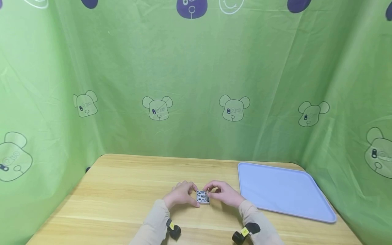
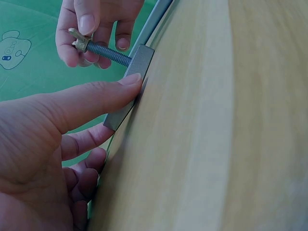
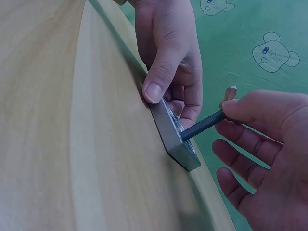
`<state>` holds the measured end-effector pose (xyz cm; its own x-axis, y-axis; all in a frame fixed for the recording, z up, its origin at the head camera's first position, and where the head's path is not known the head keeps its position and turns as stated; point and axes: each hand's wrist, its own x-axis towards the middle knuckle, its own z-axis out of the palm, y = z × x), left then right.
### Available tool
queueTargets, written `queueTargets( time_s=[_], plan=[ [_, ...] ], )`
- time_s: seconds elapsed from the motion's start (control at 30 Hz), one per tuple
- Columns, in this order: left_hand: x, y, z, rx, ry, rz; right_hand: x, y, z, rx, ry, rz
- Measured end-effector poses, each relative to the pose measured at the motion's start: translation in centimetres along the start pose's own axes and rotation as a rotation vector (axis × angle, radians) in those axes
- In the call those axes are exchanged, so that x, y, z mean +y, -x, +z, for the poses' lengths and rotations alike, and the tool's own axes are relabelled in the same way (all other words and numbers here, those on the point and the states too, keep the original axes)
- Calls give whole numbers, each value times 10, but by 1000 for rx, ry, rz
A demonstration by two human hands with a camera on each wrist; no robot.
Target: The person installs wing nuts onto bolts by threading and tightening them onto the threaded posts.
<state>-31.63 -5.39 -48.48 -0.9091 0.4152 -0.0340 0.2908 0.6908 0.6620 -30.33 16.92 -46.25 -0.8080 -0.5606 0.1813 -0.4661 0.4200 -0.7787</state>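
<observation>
Lower centre of the head view, the metal block (image 1: 202, 197) sits between the hands: left-hand (image 1: 180, 195) fingers pinch its edges, right-hand (image 1: 226, 194) fingers grip the winged bolt (image 3: 204, 125)! The bolt's tip meets one corner, depth impossible to tell; plenty of thread stands outside, so it looks only partway.

Left forearm (image 1: 153, 223) and right forearm (image 1: 261, 224) extend forward and converge. Left hand (image 1: 182, 194): thumb nearly straight, set opposite the fingers in a spread pinch. Right hand (image 1: 226, 194): thumb and forefinger pinch closely; other fingers bent. Hands face each other, near but apart.
</observation>
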Motion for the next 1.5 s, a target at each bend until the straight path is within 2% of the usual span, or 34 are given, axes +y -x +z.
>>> queueTargets(
  time_s=[0.1, 0.2, 0.5, 0.77, 0.93, 1.27, 1.5],
  plan=[
    [0, 0, 0, -2, 2, 1, -15, 3, -2, 14, -1, 10],
    [0, -1, 0, -2, 5, 1, -19, 4, -2, 25, 2, 21],
    [0, 0, 0, -4, 10, -7, 14, -4, 6, 79, 51, 41],
    [1, 1, -1, -5, 4, -5, 21, -6, 9, 100, 36, 20],
    [1, 1, -2, -10, 9, -6, 23, -7, 9, 60, 19, 30],
    [-1, -1, 0, -5, 8, -5, 22, -5, 1, -62, -143, 35],
    [-1, -1, -1, -7, 12, -7, 23, -3, -2, -78, -183, 72]
  ],
)
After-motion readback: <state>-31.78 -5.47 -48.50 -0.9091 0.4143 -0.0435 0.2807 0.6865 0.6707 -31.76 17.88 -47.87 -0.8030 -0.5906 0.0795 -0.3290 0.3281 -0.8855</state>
